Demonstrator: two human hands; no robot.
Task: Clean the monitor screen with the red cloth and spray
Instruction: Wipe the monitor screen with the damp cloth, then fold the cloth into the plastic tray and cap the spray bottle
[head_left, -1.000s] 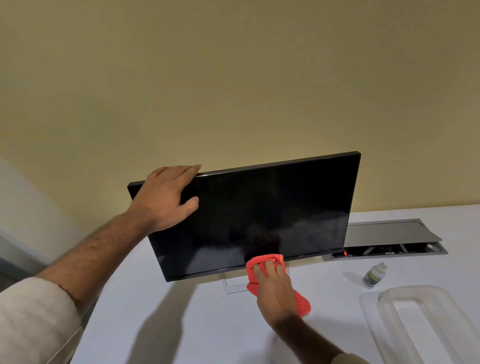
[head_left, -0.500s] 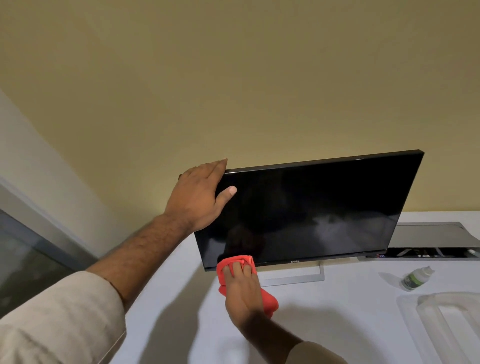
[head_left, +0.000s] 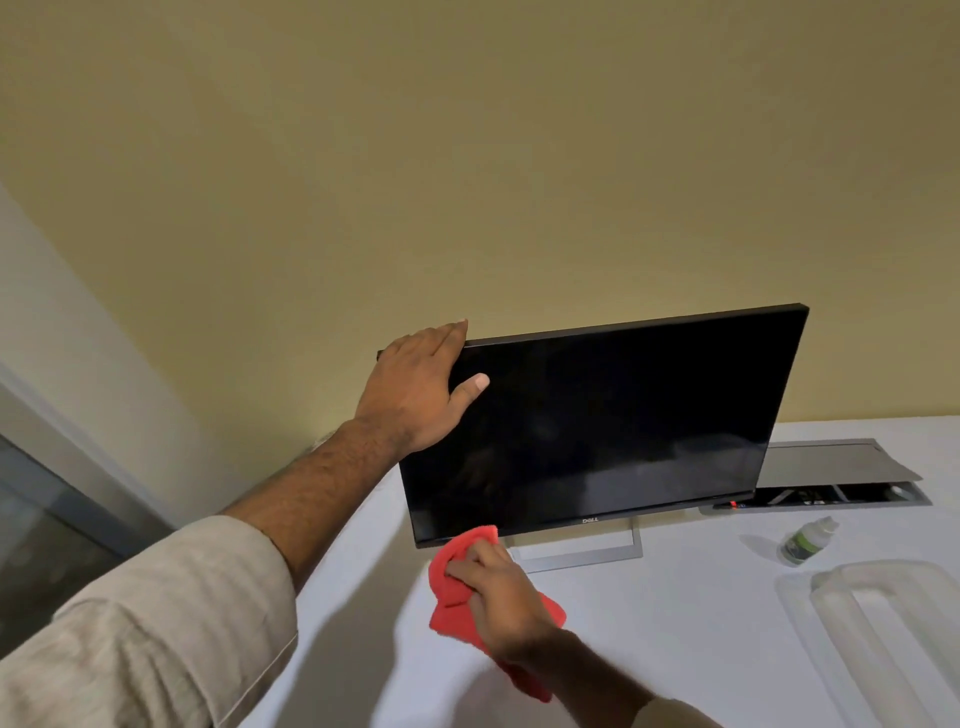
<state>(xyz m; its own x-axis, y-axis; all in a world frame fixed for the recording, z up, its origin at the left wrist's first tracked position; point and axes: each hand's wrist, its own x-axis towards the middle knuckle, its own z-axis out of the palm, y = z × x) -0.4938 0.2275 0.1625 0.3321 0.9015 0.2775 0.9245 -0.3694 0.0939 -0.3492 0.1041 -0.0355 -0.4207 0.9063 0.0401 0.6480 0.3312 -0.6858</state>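
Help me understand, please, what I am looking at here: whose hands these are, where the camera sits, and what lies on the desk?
There is no machine: a person wears one wide-angle camera on the head, looking down at their own hands. The left hand grips the top left corner of a dark Dell monitor. The right hand presses a red cloth at the monitor's lower left edge. On the white desk, to the right, stand a small spray bottle and a clear plastic tray. Behind them, a cable hatch lies open.
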